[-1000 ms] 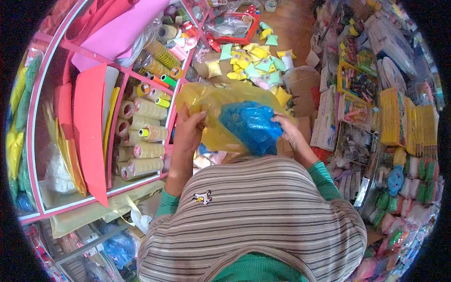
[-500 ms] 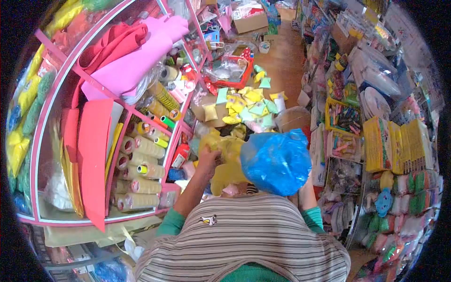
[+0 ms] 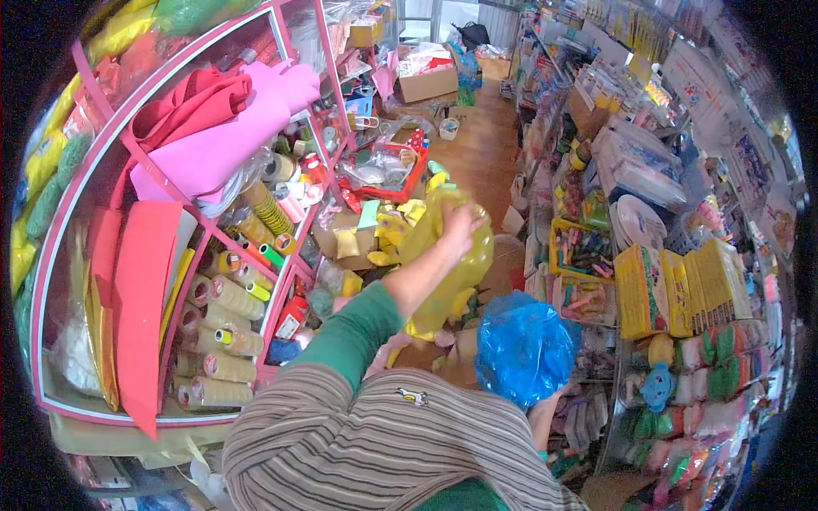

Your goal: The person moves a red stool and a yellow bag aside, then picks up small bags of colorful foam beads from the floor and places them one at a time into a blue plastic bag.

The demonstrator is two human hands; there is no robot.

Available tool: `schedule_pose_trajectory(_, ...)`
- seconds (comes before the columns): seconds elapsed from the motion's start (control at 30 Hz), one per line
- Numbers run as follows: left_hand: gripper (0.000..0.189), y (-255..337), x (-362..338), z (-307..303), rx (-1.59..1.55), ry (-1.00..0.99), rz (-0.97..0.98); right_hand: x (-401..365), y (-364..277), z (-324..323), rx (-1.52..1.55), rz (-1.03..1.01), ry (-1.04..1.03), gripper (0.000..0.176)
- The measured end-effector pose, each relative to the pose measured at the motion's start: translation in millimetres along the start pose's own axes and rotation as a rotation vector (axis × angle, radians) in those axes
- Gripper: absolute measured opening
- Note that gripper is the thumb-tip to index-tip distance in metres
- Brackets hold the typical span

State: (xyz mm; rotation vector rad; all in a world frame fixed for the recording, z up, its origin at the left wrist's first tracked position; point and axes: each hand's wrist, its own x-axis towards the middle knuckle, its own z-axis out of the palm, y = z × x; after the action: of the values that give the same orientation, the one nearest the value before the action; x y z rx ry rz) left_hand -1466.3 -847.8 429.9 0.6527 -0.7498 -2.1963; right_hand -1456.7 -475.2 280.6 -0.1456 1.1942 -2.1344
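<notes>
My left hand is raised ahead of my body, its fingers closed on a translucent yellow plastic bag that hangs below it. The blue plastic bag is bunched into a rounded shape at my right side. Beneath it, my right hand grips the bag, with most of its fingers hidden behind the plastic. Beyond the yellow bag lie small yellow packets and a pale green one, partly covered by the bag.
A red basket with clear packaging stands farther ahead, near a cardboard box. On the left, a pink-framed shelf holds tape rolls and coloured sheets. Crowded shelves on the right hold a yellow basket of pens and yellow boxes.
My left hand has moved forward and to the right, lifting and stretching out the yellow bag. The blue bag in my right hand is lower and farther right. The view has shifted.
</notes>
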Motion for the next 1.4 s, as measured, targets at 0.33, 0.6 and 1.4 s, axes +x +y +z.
schedule_pose_trajectory(0.33, 0.033, -42, -15, 50, 0.282, -0.128, -0.121, 4, -10, -1, -0.023, -0.125, 0.139, 0.031)
schedule_pose_trajectory(0.6, 0.041, -46, -50, -75, 0.74, -0.685, -0.421, 19, -24, 61, 0.111, 0.011, -0.019, 0.04)
schedule_pose_trajectory(1.4, 0.02, 206, -250, -236, 0.865, -0.067, 0.465, 59, 19, 252, -0.614, -0.555, -0.367, 0.024)
